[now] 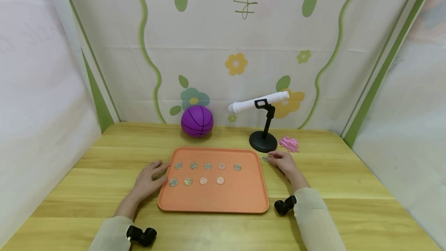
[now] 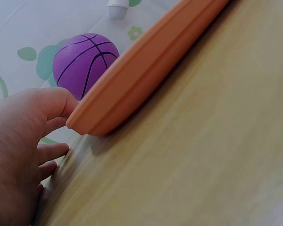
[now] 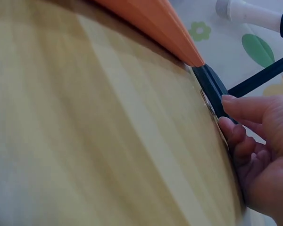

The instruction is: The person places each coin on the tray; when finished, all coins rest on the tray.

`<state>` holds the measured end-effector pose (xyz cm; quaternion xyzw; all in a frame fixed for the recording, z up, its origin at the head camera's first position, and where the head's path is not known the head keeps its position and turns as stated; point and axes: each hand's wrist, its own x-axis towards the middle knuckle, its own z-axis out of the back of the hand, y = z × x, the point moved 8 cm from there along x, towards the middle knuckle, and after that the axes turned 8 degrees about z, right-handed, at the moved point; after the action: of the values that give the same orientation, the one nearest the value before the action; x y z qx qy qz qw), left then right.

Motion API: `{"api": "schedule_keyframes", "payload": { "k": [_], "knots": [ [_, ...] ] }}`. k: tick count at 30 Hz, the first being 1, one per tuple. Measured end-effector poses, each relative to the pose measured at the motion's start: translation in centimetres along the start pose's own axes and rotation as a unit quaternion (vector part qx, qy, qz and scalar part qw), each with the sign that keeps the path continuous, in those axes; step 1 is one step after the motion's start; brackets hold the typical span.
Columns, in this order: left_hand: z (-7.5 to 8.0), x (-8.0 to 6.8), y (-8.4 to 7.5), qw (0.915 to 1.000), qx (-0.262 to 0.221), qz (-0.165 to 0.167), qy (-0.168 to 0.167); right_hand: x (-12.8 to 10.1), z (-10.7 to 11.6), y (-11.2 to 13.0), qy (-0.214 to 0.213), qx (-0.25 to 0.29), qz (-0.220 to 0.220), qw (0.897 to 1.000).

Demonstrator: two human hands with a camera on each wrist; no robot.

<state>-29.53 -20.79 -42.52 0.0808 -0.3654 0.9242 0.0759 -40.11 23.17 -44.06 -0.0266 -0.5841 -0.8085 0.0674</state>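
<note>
A wooden table (image 1: 348, 181) filled the lower half of the head view, backed by a flowered cloth (image 1: 237, 42) whose lettering was cut off by the top edge. An orange tray (image 1: 240, 196) lay at lower centre, holding nine coins in two rows: five in the far row (image 1: 208, 166) and four in the near row (image 1: 203, 181). Their faces were too small to read.

In both wrist views the tray appeared only as a slice of rim, and its coins were hidden. The right wrist view showed the loose coin only as a thin edge against the fingers, hard to make out.

That loose coin (image 1: 265, 159) lay on the table just right of the tray's far right corner, in front of the black stand (image 1: 263, 142) that carried a white tube (image 1: 258, 102). The right hand (image 1: 285, 162) rested on the table with its fingertips touching the coin, fingers bent over it; whether they pinched it could not be told.

The left hand (image 1: 150, 178) lay flat at the tray's left edge, fingers relaxed and spread, with the thumb (image 2: 56, 101) against the rim. It held nothing.

A purple ball (image 1: 196, 121) sat behind the tray at centre. A small pink toy (image 1: 289, 143) lay right of the stand.
</note>
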Motion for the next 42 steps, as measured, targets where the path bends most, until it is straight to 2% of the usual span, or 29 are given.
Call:
{"api": "schedule_keyframes", "payload": {
  "k": [5,9,17,21,32,42],
  "knots": [
    [0.1,0.0,0.1,1.0000,0.000,-0.002,-0.002,0.1,-0.3,0.2,-0.016,-0.020,0.030,0.999],
    [0.3,-0.1,0.1,1.0000,0.002,-0.003,-0.004,0.2,-0.6,0.4,-0.017,-0.059,0.049,0.997],
    [0.0,-0.2,0.2,1.0000,0.000,0.005,0.003,0.1,-0.8,0.8,-0.004,-0.146,0.040,0.988],
    [-0.1,-0.1,0.2,1.0000,-0.001,0.003,0.003,0.0,-0.9,1.0,0.006,-0.167,0.038,0.985],
    [0.0,-0.2,-0.4,1.0000,0.000,-0.001,0.000,-0.2,-0.9,0.8,0.012,-0.194,0.029,0.980],
    [0.1,-0.2,-0.4,1.0000,-0.003,-0.007,-0.006,-0.5,-0.8,1.1,-0.012,-0.187,0.065,0.980]
  ]
}}
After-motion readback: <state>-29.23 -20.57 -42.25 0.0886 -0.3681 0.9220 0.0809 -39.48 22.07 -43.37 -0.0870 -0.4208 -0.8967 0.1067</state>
